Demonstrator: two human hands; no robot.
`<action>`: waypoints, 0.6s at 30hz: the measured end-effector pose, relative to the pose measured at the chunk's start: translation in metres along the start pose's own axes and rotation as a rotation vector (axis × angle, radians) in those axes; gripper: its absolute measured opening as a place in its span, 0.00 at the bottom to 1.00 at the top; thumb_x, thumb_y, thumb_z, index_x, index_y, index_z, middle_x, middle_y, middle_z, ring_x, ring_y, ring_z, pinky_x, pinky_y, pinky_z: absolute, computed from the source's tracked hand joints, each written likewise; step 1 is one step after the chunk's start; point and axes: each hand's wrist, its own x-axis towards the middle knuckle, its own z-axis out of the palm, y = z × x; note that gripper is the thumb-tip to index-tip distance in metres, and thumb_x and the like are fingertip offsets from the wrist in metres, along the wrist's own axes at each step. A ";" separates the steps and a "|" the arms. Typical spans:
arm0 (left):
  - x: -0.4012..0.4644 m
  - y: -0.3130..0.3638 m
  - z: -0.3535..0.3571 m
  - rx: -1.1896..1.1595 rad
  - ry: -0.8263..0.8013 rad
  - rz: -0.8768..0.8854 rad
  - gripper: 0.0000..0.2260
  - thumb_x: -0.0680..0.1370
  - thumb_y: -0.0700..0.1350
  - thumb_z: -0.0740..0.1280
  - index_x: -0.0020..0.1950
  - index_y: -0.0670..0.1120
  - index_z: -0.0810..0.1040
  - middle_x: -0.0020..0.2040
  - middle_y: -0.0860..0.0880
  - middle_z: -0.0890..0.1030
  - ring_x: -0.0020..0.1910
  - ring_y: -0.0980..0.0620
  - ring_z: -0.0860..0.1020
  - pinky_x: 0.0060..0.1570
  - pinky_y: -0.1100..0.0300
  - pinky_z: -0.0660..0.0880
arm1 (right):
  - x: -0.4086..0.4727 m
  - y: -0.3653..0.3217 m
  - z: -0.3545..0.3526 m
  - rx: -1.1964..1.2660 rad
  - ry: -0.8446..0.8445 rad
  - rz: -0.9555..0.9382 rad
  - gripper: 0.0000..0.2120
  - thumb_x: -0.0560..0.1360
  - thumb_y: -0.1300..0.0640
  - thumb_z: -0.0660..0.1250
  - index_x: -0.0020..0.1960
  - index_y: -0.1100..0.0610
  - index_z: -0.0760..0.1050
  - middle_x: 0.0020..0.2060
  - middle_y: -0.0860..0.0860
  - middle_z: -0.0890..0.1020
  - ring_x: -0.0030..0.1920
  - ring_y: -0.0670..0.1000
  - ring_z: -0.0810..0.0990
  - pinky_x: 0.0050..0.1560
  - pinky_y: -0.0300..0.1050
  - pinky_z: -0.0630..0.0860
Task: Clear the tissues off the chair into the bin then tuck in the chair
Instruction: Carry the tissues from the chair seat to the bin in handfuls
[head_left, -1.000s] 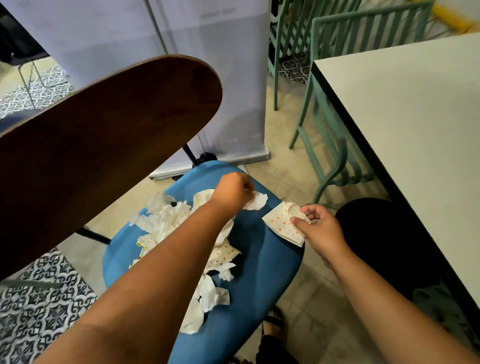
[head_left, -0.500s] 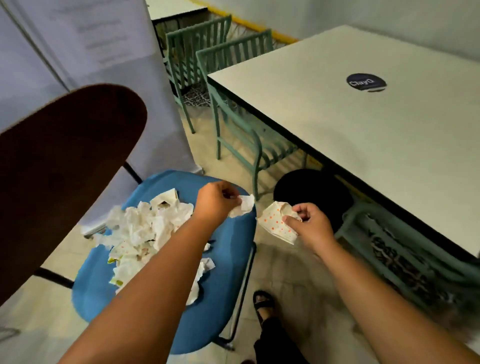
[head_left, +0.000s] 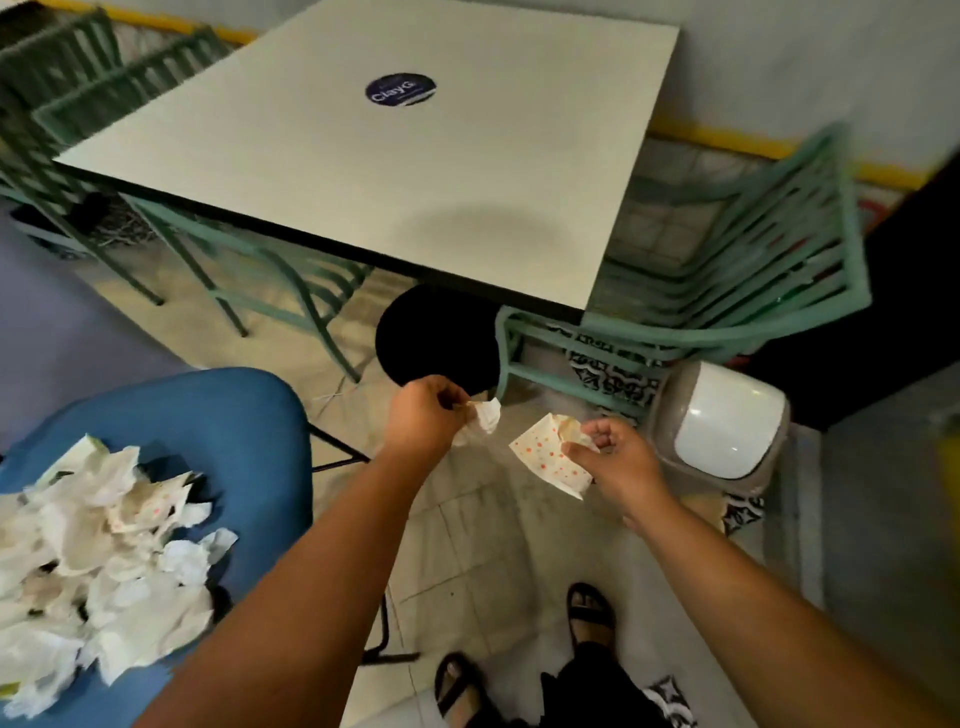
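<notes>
While most of the tissues (head_left: 98, 540) lie heaped on the blue chair (head_left: 228, 415) at my lower left, I hold two pieces out over the tiled floor (head_left: 483, 551) in front of me. My left hand (head_left: 423, 423) has its fingers (head_left: 451, 404) closed on a crumpled white tissue (head_left: 485, 415), which sticks out to the right of my fist. My right hand (head_left: 615, 457) pinches a spotted tissue (head_left: 545, 460), white with orange dots, at its upper corner, so that the sheet hangs down and to the left of my thumb. The two pieces are near each other but apart. Just beside my right hand, further right, stands the bin (head_left: 719, 421), grey with a white swing lid, on the floor against a green metal chair (head_left: 727, 291). Beyond my hands is the bench (head_left: 415, 171), pale-topped with a dark round sticker (head_left: 400, 89), and under its near edge a black round base (head_left: 436, 338). More green chairs (head_left: 93, 93) stand at the far left. My sandalled feet (head_left: 589, 613) show at the bottom
</notes>
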 end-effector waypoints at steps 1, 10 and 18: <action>0.001 0.012 0.018 0.004 -0.021 0.007 0.05 0.73 0.42 0.73 0.47 0.48 0.81 0.41 0.52 0.79 0.44 0.53 0.78 0.44 0.61 0.75 | 0.004 0.010 -0.018 0.008 0.030 0.024 0.15 0.67 0.62 0.76 0.50 0.58 0.76 0.46 0.56 0.78 0.46 0.54 0.77 0.51 0.51 0.77; 0.007 0.086 0.164 0.006 -0.219 -0.038 0.06 0.70 0.45 0.76 0.43 0.49 0.79 0.42 0.50 0.83 0.45 0.51 0.81 0.51 0.57 0.78 | 0.055 0.103 -0.159 -0.016 0.327 0.262 0.15 0.67 0.60 0.77 0.50 0.59 0.76 0.50 0.58 0.81 0.48 0.57 0.80 0.51 0.55 0.79; 0.022 0.117 0.252 0.101 -0.235 -0.076 0.07 0.70 0.50 0.75 0.43 0.48 0.81 0.40 0.51 0.82 0.41 0.52 0.80 0.45 0.59 0.78 | 0.117 0.148 -0.207 -0.295 0.302 0.307 0.18 0.67 0.55 0.76 0.52 0.61 0.78 0.53 0.60 0.81 0.53 0.61 0.80 0.53 0.54 0.78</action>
